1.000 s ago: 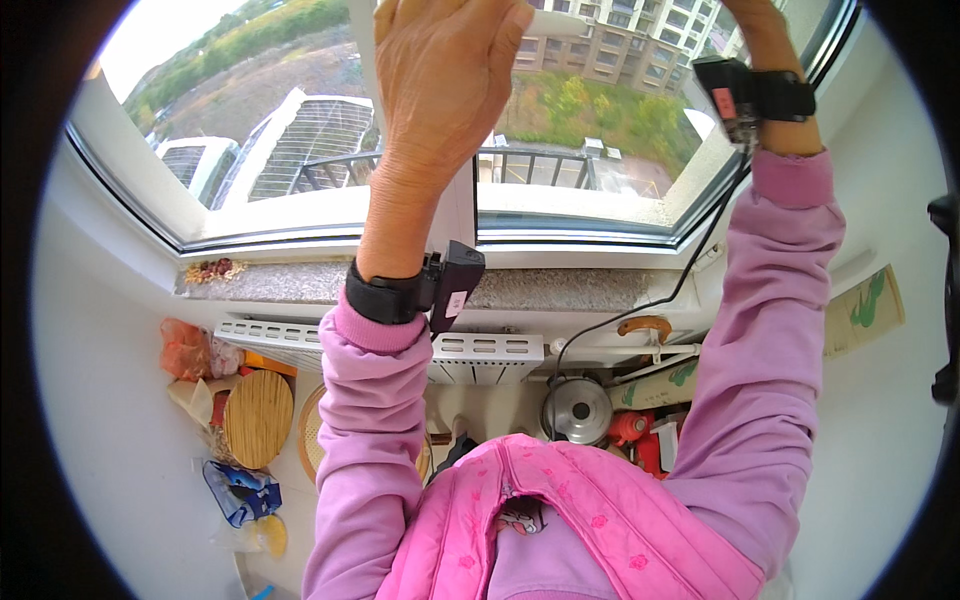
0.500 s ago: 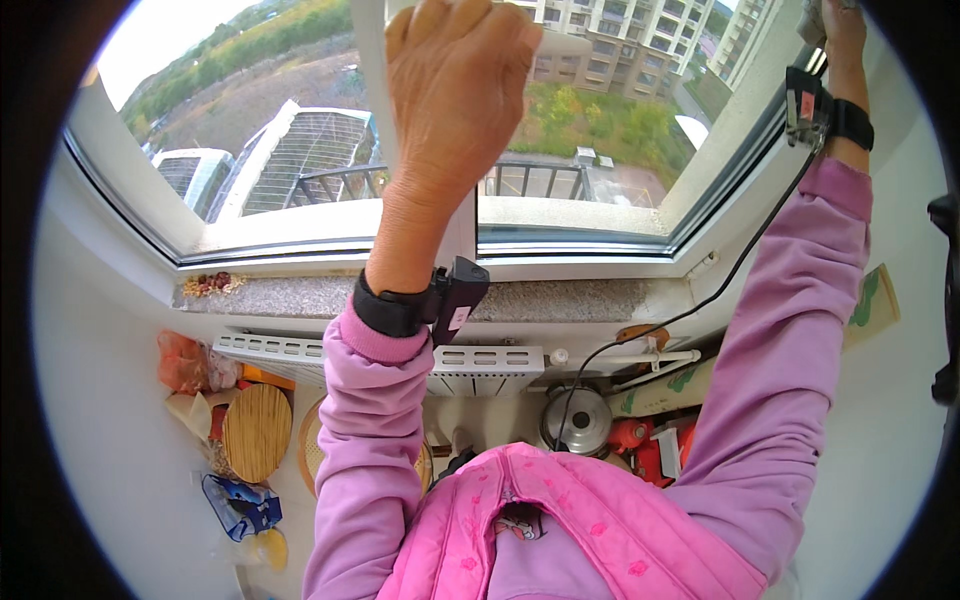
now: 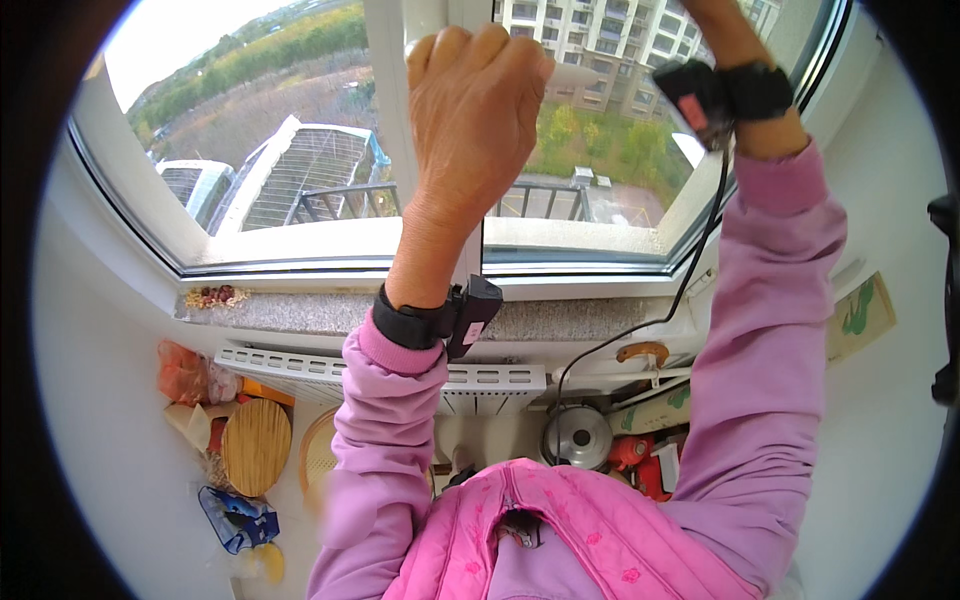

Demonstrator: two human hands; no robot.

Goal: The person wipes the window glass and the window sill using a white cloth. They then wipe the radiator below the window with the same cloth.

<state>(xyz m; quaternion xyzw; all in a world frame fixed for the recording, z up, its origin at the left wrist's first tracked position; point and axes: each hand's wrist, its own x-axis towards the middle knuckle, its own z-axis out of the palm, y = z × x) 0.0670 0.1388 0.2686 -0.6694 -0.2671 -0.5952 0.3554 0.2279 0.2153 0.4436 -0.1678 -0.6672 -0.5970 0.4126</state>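
Note:
My left hand [image 3: 475, 110] is closed in front of the white window frame [image 3: 395, 110], its fingers wrapped round a pale window handle [image 3: 575, 76] whose end sticks out to the right. My right hand [image 3: 722, 28] is raised before the right window pane [image 3: 610, 140]. The upper edge cuts off its fingers, so what they hold cannot be seen. Each wrist carries a black strap with a small box, and a black cable [image 3: 690, 270] runs down from the right one.
Below the window lies a speckled stone sill [image 3: 560, 318] with a small heap of dried bits [image 3: 215, 297]. Under it stands a white radiator [image 3: 490, 378]. On the floor are a round wooden stool top [image 3: 257, 447], a lidded metal pot [image 3: 578, 438], red items [image 3: 630, 452] and bags [image 3: 183, 372].
My right hand has moved left from the right window edge to in front of the pane; the grey thing at its fingers is out of view. My left hand stays closed, slightly lower and further right.

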